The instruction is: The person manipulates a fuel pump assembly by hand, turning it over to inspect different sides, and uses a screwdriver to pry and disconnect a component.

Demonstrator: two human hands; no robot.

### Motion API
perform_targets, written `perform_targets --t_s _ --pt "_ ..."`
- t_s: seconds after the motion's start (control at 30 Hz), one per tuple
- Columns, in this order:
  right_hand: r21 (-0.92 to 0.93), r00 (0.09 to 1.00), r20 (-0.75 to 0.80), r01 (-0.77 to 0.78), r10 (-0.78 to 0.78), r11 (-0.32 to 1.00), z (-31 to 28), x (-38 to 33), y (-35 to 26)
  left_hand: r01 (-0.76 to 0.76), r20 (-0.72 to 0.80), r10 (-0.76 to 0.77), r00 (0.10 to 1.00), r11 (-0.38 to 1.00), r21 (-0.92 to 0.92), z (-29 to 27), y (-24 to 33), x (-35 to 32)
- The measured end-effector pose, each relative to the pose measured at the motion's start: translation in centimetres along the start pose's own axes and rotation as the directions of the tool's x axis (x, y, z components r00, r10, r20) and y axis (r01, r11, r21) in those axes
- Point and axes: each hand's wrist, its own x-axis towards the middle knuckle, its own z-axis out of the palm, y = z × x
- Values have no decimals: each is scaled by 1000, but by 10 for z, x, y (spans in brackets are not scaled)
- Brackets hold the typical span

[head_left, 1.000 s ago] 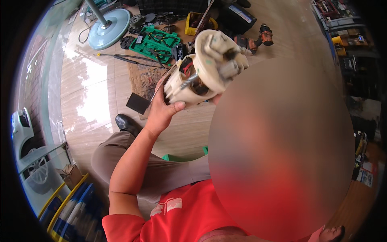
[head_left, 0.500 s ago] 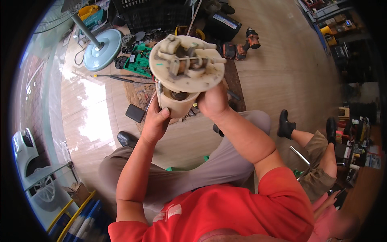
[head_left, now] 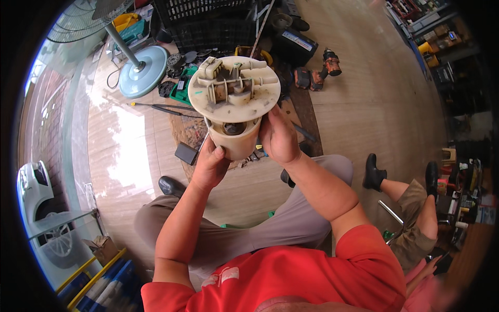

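A cream plastic fuel pump module [head_left: 234, 141] is held up in front of me, above the wooden work board. Its wide round top flange [head_left: 252, 106] carries pipe stubs and connector housings with dark grime, and a dark part shows through the gap below it. My left hand [head_left: 210, 164] grips the cup-shaped lower body from the left, thumb on the near face. Against the right side of the body, just under the flange, rests my right hand [head_left: 281, 139], its fingers partly hidden behind the module.
On the floor ahead lie an orange cordless drill [head_left: 331, 62], a black battery [head_left: 292, 49], a black crate [head_left: 208, 28] and a green tool case [head_left: 182, 91]. A fan base [head_left: 143, 72] stands far left. Another person's leg [head_left: 397, 187] is at right; a small black box [head_left: 186, 153] lies near the board.
The module has shifted slightly left and down in view, its flange tilting so the top shows more sharply. My right hand has turned, showing more palm. The background has slid right and down.
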Motion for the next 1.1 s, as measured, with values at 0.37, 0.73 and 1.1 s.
perform_targets --t_s 0.37,0.73,1.1 --pt "-195 999 40 2 6 981 -5 -1 8 11 -54 -13 998 999 -35 -2 0 -3" --pt "-192 977 -190 61 -99 979 -33 7 26 -29 -166 69 984 972 233 -7 -3 -3" --pt "85 947 -303 -87 109 993 -22 20 5 -60 -160 103 982 965 254 7 8 -11"
